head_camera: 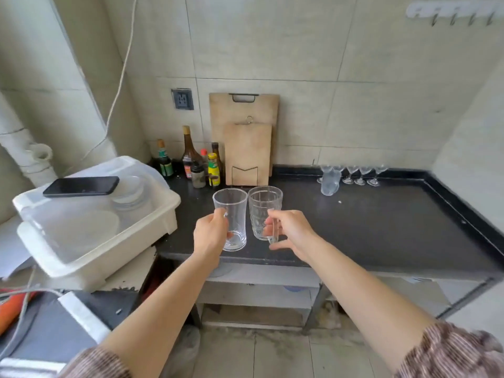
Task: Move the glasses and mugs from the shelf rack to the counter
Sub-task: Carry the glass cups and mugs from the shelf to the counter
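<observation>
1. I hold one glass mug in each hand, both upright with mouths up, over the near edge of the dark counter (pixel 381 230). Each mug's long axis runs straight up and down, so the move ahead, as I judge it, is a plain lowering until the bases meet the surface.
2. My left hand (pixel 211 236) is wrapped round the handle of the smooth mug (pixel 231 214), which sits just right of my palm. Its base looks at or just above the counter's near lip; I cannot tell whether it touches.
3. My right hand (pixel 291 231) is closed on the handle of the patterned mug (pixel 263 211), which lies just left of my fingers. The two mugs stand side by side, rims nearly touching.
4. The counter beyond and to the right of them is bare and dark, so there is room to set them further in.
5. At the far right stand stemmed glasses (pixel 360 174) and a stack of tumblers (pixel 330 181), well apart from my mugs.
6. Far and left are sauce bottles (pixel 196 159) and two cutting boards (pixel 246 143); a white dish bin (pixel 152 214) with a phone (pixel 81 186) on it sits to the left, near my left hand.
</observation>
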### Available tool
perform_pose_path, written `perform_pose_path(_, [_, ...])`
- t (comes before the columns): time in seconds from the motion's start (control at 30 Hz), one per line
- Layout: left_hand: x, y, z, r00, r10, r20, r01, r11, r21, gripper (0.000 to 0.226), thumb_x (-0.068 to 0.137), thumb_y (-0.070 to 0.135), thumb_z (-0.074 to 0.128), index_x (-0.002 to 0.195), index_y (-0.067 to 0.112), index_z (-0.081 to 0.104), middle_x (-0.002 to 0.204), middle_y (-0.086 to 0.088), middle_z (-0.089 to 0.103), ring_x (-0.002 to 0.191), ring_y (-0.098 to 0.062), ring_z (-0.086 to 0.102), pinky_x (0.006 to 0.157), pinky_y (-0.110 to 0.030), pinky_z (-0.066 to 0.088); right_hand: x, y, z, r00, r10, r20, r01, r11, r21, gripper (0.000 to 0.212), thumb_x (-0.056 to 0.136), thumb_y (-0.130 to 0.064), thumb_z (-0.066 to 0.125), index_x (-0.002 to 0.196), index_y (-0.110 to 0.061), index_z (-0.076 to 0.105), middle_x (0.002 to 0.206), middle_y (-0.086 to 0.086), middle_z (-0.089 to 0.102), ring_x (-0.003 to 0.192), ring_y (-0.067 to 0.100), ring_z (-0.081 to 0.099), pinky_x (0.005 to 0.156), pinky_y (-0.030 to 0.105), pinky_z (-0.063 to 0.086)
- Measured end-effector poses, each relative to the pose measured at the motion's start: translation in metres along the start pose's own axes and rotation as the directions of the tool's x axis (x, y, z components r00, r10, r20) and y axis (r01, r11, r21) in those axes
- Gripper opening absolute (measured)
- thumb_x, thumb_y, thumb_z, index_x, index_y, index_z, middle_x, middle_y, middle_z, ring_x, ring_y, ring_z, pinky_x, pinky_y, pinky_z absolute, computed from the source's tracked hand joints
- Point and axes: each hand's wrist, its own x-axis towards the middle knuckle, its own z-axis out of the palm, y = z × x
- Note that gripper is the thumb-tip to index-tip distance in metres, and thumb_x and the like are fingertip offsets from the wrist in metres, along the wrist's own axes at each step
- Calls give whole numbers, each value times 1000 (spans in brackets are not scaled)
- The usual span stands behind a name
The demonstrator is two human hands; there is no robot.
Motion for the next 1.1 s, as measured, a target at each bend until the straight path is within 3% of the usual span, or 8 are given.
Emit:
perform_pose_path(0.2, [37, 10, 85, 992, -36, 123, 34, 999, 19, 36, 89, 35, 45, 62, 13, 54, 57, -2, 54, 66, -24, 56, 59, -32, 39, 52, -1, -58, 992, 59, -108, -54, 997, 50, 25, 95, -25, 54, 83, -5, 65, 70, 9, 65, 73, 21, 65, 74, 51, 58])
perform_pose_path(0.37, [61, 13, 164, 970, -49, 238, 36, 998, 61, 35, 89, 33, 48, 64, 10, 55, 47, 2, 56, 64, -22, 54, 64, -34, 42, 100, 0, -120, 979, 88, -184, -73, 994, 87, 25, 94, -25, 54, 84, -5, 64, 74, 10, 65, 75, 21, 64, 74, 51, 58])
perform_pose_path(0.77, [116, 34, 399, 931, -148, 335, 129, 989, 76, 36, 92, 30, 50, 60, 13, 56, 61, -1, 56, 62, -20, 51, 61, -31, 42, 239, -8, -315, 960, 187, -208, -184, 982, 35, 27, 96, -29, 53, 90, -5, 65, 83, 8, 67, 80, 18, 63, 80, 49, 55])
perform_pose_path(0.97, [139, 23, 482, 839, -391, 379, 389, 917, 84, 28, 91, 32, 54, 70, 14, 60, 91, -8, 60, 84, -27, 54, 73, -34, 42, 298, 9, -388, 939, 282, -199, -281, 959, 33, 31, 97, -32, 51, 77, -12, 63, 97, 3, 71, 98, 16, 62, 88, 45, 49])
perform_pose_path(1.1, [156, 13, 520, 774, -467, 429, 433, 883, 179, 29, 93, 36, 53, 93, 11, 67, 107, -5, 53, 97, -22, 45, 83, -35, 33, 333, 20, -417, 919, 338, -203, -334, 941, 54, 34, 96, -35, 52, 73, -14, 65, 103, -1, 70, 107, 17, 58, 90, 44, 47])
